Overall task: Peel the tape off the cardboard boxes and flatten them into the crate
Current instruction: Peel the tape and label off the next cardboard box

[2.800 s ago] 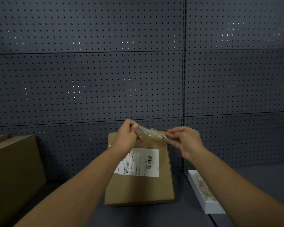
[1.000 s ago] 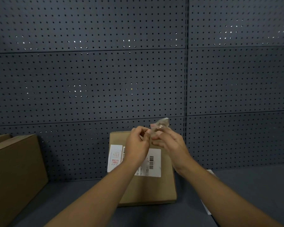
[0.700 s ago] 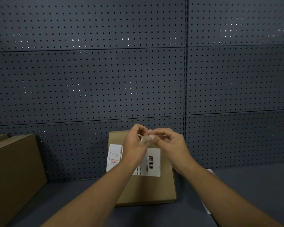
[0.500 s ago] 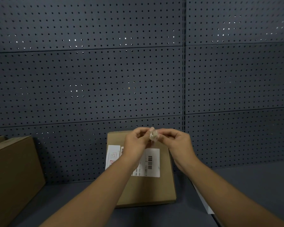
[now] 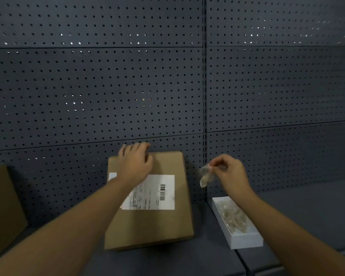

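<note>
Parted now, left hand [image 5: 135, 163] lies flat-fingered on the cardboard box [image 5: 147, 200]; right hand [image 5: 230, 172] pinches crumpled tape [image 5: 205, 176].

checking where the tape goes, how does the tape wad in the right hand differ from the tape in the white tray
The tape wad hangs in the air, pinched by the right hand; the tape pile lies in the white tray. The wad is one small crumpled piece; the pile is a larger heap. Both are clear, crumpled tape.
</note>
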